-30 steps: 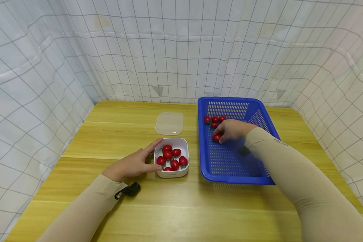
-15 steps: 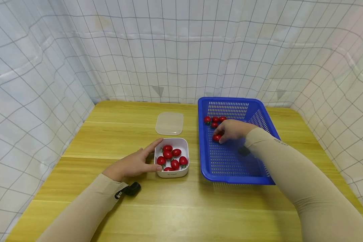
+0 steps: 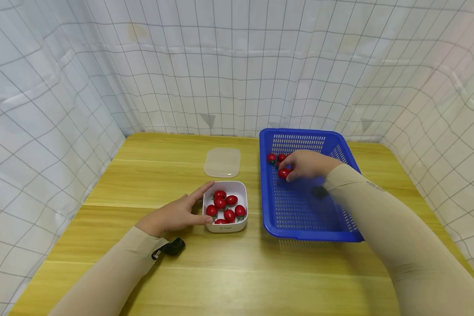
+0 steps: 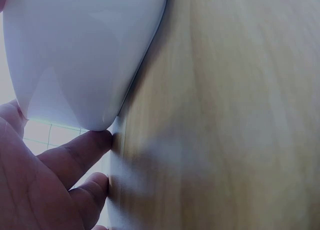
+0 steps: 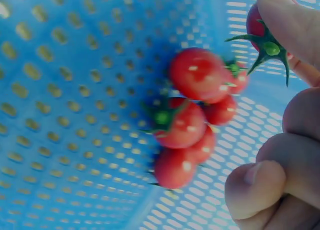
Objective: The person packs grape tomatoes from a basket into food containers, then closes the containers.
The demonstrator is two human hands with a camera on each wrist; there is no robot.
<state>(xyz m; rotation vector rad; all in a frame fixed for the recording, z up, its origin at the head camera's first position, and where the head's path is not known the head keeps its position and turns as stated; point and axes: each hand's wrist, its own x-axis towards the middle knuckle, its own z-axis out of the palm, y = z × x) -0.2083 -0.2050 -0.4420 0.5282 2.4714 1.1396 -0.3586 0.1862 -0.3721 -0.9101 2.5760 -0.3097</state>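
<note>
My right hand [image 3: 310, 164] pinches a cherry tomato [image 3: 284, 174] above the floor of the blue basket [image 3: 265, 206]. In the right wrist view, the held tomato [image 5: 255, 24] shows its green leafy top, and several other cherry tomatoes [image 5: 197, 72] lie clustered beyond it. Straight fingers of my left hand [image 3: 175, 216] rest against the left side of a white box [image 3: 242, 224], thumb at the near corner and index finger at the far one. Several cherry tomatoes [image 3: 229, 215] lie inside this box. From the left wrist, the box's smooth white wall [image 4: 85, 55] touches my fingertips.
A translucent lid [image 3: 222, 162] lies flat on the wooden table [image 3: 221, 281], behind the white box. Grid-patterned white curtains [image 3: 237, 70] surround the table at the back and both sides. The basket has raised, slotted walls.
My right hand has lifted the cherry tomato slightly from the basket floor, moving it a little toward the back. My left hand stays at the white box.
</note>
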